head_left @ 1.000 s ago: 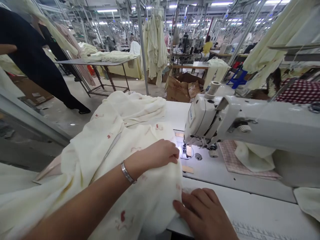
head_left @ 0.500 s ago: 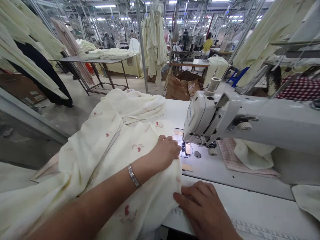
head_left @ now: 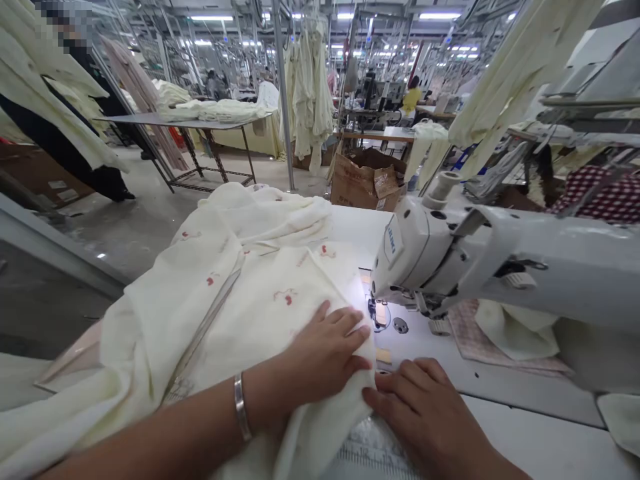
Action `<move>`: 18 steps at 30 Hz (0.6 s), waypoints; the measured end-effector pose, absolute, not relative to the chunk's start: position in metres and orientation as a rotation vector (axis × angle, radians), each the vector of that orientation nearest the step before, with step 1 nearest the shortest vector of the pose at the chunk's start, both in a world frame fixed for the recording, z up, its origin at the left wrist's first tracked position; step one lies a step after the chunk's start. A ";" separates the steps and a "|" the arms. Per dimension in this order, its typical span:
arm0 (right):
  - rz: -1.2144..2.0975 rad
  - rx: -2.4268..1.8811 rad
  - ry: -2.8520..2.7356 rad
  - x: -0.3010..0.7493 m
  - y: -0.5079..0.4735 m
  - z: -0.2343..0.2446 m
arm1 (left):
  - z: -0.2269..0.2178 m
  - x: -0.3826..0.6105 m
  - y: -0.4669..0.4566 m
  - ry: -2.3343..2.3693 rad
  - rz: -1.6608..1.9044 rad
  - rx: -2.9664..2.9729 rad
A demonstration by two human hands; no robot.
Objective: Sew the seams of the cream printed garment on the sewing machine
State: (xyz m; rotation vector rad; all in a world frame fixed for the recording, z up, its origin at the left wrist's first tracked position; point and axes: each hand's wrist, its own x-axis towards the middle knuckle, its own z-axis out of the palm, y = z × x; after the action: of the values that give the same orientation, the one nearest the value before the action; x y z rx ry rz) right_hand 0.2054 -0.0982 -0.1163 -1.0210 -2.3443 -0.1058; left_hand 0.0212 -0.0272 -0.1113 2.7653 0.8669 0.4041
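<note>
Flattened now rather than bunched, the left hand (head_left: 325, 350) presses open-palmed on the cream printed fabric (head_left: 240, 300) beside the sewing machine (head_left: 425, 257); the right hand (head_left: 425, 417), fingers loosely spread, pins its edge to the table (head_left: 525, 433).

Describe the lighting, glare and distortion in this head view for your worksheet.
Head view: ceiling strip lights glare white; the sewing machine lamp overexposes the cream fabric edge near the left hand; wide-angle lens bends the poles; a pixelated patch sits top left.
</note>
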 end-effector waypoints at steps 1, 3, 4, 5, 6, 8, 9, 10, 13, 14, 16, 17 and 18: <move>-0.118 -1.021 -2.349 0.207 -0.094 -0.116 | -0.112 0.022 -0.021 0.853 0.415 2.763; -0.143 -1.019 -2.362 0.210 -0.087 -0.115 | -0.112 0.024 -0.010 0.835 0.425 2.766; -0.152 -1.017 -2.370 0.212 -0.085 -0.115 | -0.112 0.026 -0.006 0.828 0.426 2.771; -0.165 -1.012 -2.369 0.213 -0.084 -0.116 | -0.113 0.027 -0.004 0.821 0.429 2.779; -0.172 -1.013 -2.363 0.213 -0.083 -0.116 | -0.113 0.028 -0.003 0.818 0.430 2.785; -0.169 -1.028 -2.347 0.214 -0.085 -0.118 | -0.114 0.029 -0.003 0.815 0.427 2.792; -0.163 -1.042 -2.334 0.214 -0.086 -0.119 | -0.114 0.030 -0.004 0.813 0.423 2.795; -0.159 -1.061 -2.318 0.214 -0.087 -0.120 | -0.115 0.030 -0.004 0.812 0.422 2.798; -0.171 -1.115 -2.296 0.213 -0.089 -0.122 | -0.116 0.030 -0.004 0.817 0.435 2.821; -0.189 -1.121 -2.304 0.212 -0.090 -0.122 | -0.116 0.030 -0.003 0.807 0.446 2.832; -0.219 -1.107 -2.341 0.212 -0.091 -0.123 | -0.116 0.029 -0.001 0.700 0.470 2.861; -0.224 -1.092 -2.354 0.212 -0.092 -0.124 | -0.115 0.028 0.000 0.607 0.471 2.873; -0.223 -1.081 -2.363 0.213 -0.092 -0.124 | -0.115 0.027 0.001 0.503 0.464 2.876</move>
State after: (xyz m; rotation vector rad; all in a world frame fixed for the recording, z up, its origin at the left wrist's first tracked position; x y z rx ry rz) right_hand 0.2125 -0.0920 -0.1244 -1.0806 -2.3631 -0.2229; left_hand 0.0273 0.0014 -0.1148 2.8760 0.5031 0.4644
